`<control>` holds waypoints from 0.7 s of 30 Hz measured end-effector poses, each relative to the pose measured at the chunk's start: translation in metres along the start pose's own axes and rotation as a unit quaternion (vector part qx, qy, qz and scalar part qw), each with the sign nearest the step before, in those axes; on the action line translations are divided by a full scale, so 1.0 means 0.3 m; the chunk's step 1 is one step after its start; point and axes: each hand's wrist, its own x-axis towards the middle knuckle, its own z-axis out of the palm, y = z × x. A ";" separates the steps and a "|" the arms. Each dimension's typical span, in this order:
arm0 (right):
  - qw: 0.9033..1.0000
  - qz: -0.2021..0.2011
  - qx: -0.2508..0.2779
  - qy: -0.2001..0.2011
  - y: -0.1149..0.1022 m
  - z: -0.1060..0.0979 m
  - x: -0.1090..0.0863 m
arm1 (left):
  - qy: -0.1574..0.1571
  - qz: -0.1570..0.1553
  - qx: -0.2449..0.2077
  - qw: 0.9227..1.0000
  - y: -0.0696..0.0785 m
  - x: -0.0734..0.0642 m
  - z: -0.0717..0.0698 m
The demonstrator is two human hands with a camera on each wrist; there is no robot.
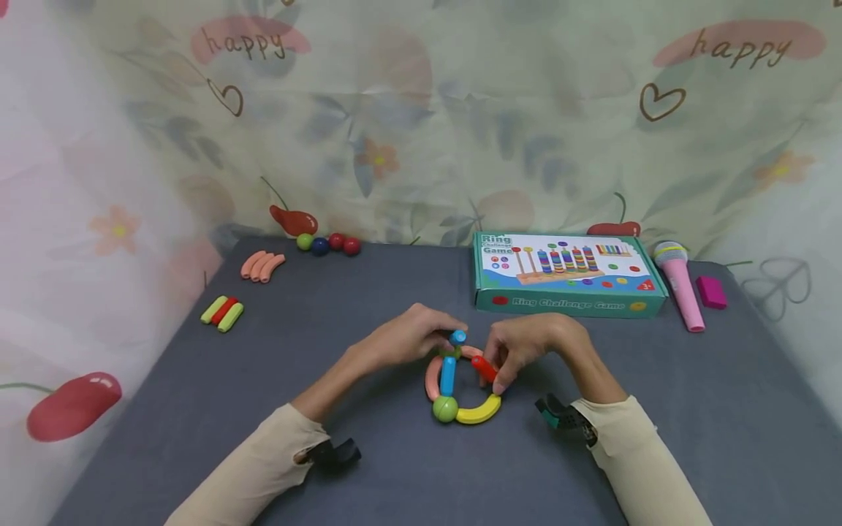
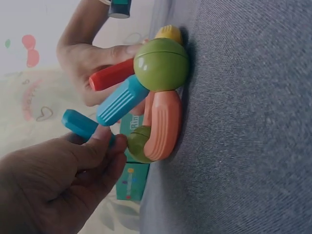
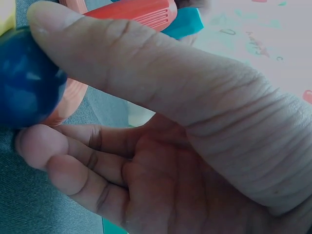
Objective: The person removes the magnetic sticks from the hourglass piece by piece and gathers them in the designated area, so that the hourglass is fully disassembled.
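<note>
The ring assembly (image 1: 432,378) lies on the grey table (image 1: 368,475), just below the centre of the head view, between the two hands and closer to the bottom edge than they are.

Left hand (image 1: 414,336): thumb and fingers closed in a pinch on the rear blue stick (image 2: 80,124), toward its lower end. Right hand (image 1: 529,343): thumb and fingertips closed about the blue ball (image 3: 29,80), at the left edge of the right wrist view.

Critical alignment, as I judge it: the long axis of the rear blue stick relative to the rear green ball (image 2: 138,144). The stick slants from upper left to lower right in the left wrist view, free end at the upper left, gripped end beside that ball. Fingers cover the joint; I cannot tell whether the two touch. The left hand is the nearer one.

Reference parts: the front blue stick (image 1: 448,376) rises from the front green ball (image 1: 445,409); the red stick (image 1: 484,369) points to the upper left from beside the right hand. In the head view, the three upper ends stand apart.
</note>
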 end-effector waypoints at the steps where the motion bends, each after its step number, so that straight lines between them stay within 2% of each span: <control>1: 1.000 -0.001 0.001 -0.001 0.001 -0.001 0.001 | 0.003 -0.003 0.002 1.000 0.003 -0.002 -0.005; 3: 1.000 0.000 0.001 0.000 0.003 -0.003 0.001 | 0.017 -0.011 0.013 1.000 0.011 -0.011 -0.015; 6: 1.000 0.002 0.002 0.000 0.006 -0.005 0.001 | 0.053 -0.041 0.027 0.997 0.022 -0.036 -0.039; 11: 1.000 0.013 0.012 0.002 0.016 -0.007 -0.006 | 0.115 -0.099 0.068 0.986 0.024 -0.111 -0.108; 15: 1.000 0.015 0.022 0.002 0.020 -0.004 -0.010 | 0.160 -0.165 0.091 0.969 0.003 -0.197 -0.188; 18: 1.000 0.014 0.015 0.003 0.017 -0.001 -0.007 | 0.184 -0.228 0.111 0.950 -0.038 -0.287 -0.252; 21: 1.000 0.012 0.007 0.002 0.007 0.001 0.000 | 0.180 -0.286 0.140 0.931 -0.095 -0.392 -0.311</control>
